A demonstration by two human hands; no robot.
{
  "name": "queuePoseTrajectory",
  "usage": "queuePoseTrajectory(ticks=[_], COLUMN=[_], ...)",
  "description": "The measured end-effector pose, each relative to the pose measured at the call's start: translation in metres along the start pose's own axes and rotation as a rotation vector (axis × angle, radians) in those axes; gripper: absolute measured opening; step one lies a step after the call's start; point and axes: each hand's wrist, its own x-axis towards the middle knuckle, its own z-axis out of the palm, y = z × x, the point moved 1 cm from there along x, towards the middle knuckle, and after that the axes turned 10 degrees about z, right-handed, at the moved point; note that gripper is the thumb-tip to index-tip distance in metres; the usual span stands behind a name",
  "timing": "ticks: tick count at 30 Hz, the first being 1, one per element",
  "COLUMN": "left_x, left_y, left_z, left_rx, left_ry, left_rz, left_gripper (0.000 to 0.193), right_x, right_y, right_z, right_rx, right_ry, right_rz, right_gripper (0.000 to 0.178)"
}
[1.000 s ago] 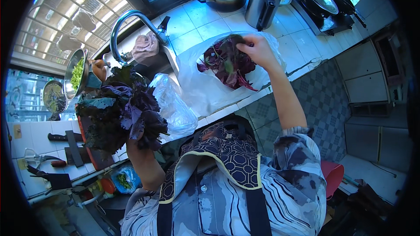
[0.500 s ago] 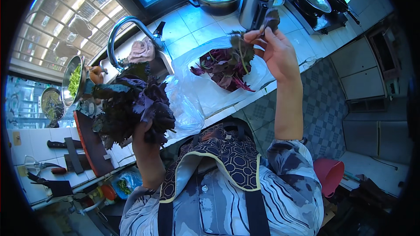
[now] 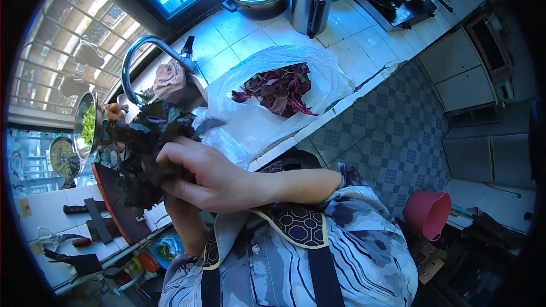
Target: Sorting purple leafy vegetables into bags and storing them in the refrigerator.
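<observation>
My right hand, as I viewed it remotely, reached across to the left with curled fingers, at the near side of a bunch of dark purple leaves; I could not tell whether it gripped any of them. The left forearm rose beneath the right one; the left hand was hidden behind the bunch and the right hand, so I could not tell its hold. The bunch was in front of the sink, near the cutting board. To its right, a pile of reddish-purple leaves lay on a spread plastic bag. Beyond the bag I saw a pot of greens just beside a metal jug
</observation>
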Motion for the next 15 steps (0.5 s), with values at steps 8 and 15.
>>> queuePoseTrajectory(ticks=[8,15], left_x=[0.004,0.006], left_y=[0.006,0.013], left_z=[-0.005,-0.009], left_rx=[0.076,0.154], left_ry=[0.052,0.069], left_rz=[0.07,0.111], left_gripper=[0.049,0.046], right_x=[0.002,-0.014], right_y=[0.01,0.013], right_z=[0.001,-0.012], right_rx=[0.773,0.287], right_ry=[-0.398,-0.131], right_rz=[0.407,0.212], right_gripper=[0.017,0.055])
